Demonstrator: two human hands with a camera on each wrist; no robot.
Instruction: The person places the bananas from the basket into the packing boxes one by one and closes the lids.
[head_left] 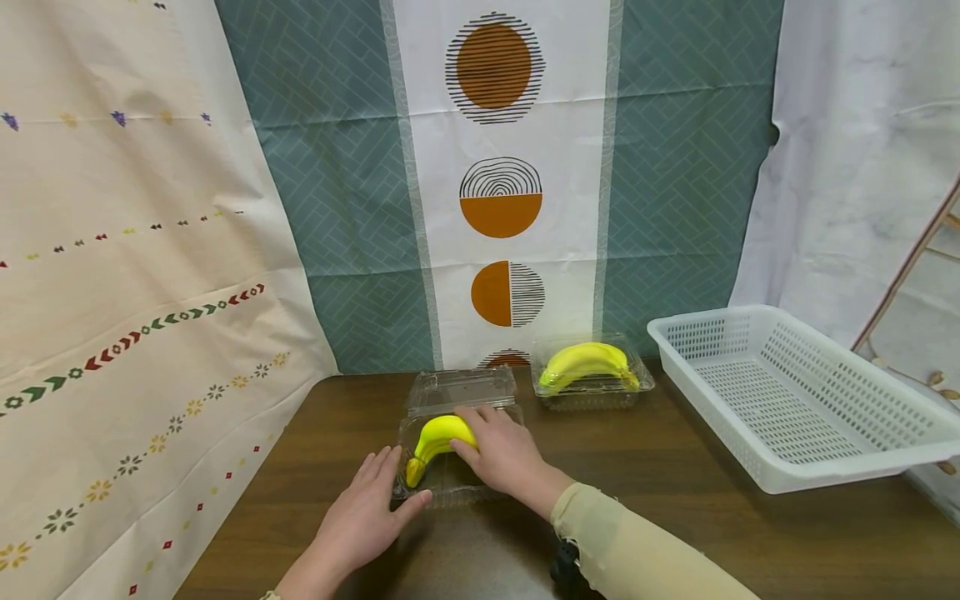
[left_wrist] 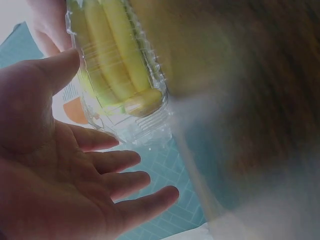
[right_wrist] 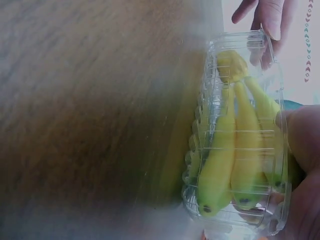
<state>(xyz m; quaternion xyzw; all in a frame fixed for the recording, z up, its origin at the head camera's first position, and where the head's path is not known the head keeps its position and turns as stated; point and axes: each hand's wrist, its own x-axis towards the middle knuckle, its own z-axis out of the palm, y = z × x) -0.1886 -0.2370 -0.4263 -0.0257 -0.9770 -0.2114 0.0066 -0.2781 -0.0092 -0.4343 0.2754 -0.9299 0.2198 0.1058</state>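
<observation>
A yellow bunch of bananas (head_left: 442,437) lies in a clear plastic clamshell box (head_left: 450,498), its lid (head_left: 461,388) folded back behind it. My right hand (head_left: 498,450) grips the right end of the bunch, thumb in front and fingers over the back. In the right wrist view, the bananas (right_wrist: 247,140) show through the box's ribbed wall, the right thumb (right_wrist: 300,127) beside them. At the box's left side is my left hand (head_left: 367,508), fingers extended and thumb spread. The left wrist view shows that palm (left_wrist: 60,170) facing the box end; I cannot tell whether it touches.
Behind and right, a second clear box (head_left: 588,402) holds another banana bunch (head_left: 588,367). A white slatted plastic basket (head_left: 750,450) stands at the right of the brown wooden table (head_left: 637,517). Patterned cloths (head_left: 345,167) hang at the back and sides.
</observation>
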